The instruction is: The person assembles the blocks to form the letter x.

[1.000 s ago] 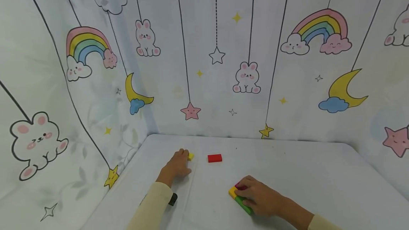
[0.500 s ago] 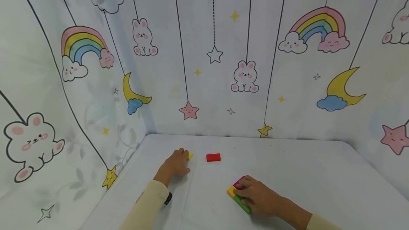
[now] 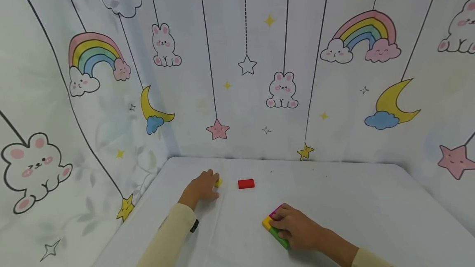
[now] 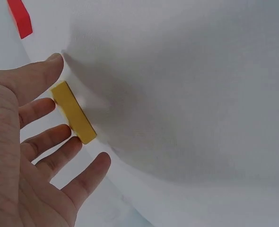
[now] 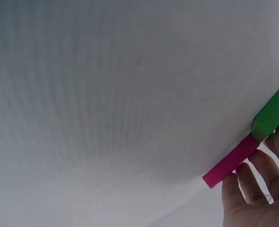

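My left hand (image 3: 200,186) is at the table's far left, its fingertips touching a yellow block (image 4: 74,113). The thumb lies apart from that block in the left wrist view, and the fingers are spread. My right hand (image 3: 300,228) is nearer the front, its fingers bent over a joined group of blocks. A magenta block (image 3: 274,211) lies under the fingers, and a yellow-orange block (image 3: 266,222) sits at the corner. The thumb is against a green block (image 3: 279,239). The hand partly covers the group.
A red block (image 3: 246,183) lies to the right of the left hand. By the left sleeve's edge is a small black object (image 3: 194,226). White cloth covers the table (image 3: 356,201), and a curtain (image 3: 248,106) printed with rabbits and rainbows hangs behind and to the left.
The right fingers have shifted the magenta block outward, and it now lies against the yellow-orange block with more of it showing. The left hand stays at its yellow block. The head view drifts slightly.
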The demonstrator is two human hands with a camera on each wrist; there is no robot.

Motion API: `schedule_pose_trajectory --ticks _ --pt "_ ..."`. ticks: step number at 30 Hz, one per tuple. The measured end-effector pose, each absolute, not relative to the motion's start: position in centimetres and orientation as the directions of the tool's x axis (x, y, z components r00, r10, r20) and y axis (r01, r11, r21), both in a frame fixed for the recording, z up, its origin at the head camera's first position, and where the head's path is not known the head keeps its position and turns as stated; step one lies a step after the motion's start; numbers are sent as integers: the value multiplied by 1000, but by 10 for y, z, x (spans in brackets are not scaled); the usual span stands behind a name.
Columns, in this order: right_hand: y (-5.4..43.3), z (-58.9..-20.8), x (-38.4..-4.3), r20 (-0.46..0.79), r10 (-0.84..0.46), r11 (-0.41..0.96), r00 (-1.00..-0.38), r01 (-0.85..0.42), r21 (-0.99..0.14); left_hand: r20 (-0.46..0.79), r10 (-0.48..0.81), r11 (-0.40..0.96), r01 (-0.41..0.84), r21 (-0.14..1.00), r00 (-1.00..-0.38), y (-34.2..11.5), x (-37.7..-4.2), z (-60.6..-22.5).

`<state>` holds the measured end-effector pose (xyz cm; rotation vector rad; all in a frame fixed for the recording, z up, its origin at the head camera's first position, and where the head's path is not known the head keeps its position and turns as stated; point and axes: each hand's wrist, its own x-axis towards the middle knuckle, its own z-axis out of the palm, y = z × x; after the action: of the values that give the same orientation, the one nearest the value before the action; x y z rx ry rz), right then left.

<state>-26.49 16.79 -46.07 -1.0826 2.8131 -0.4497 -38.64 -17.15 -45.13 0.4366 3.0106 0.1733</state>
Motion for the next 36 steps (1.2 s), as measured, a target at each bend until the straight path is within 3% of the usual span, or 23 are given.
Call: schedule_pose_trajectory --ticks 22,36 --pt "167 -463 -265 18 -685 696 -728 -662 -280 34 305 942 307 132 -952 -185 -407 -463" --pt "165 -456 -265 -16 -678 717 -735 -656 -235 -52 292 947 281 155 -955 -182 -412 -449"
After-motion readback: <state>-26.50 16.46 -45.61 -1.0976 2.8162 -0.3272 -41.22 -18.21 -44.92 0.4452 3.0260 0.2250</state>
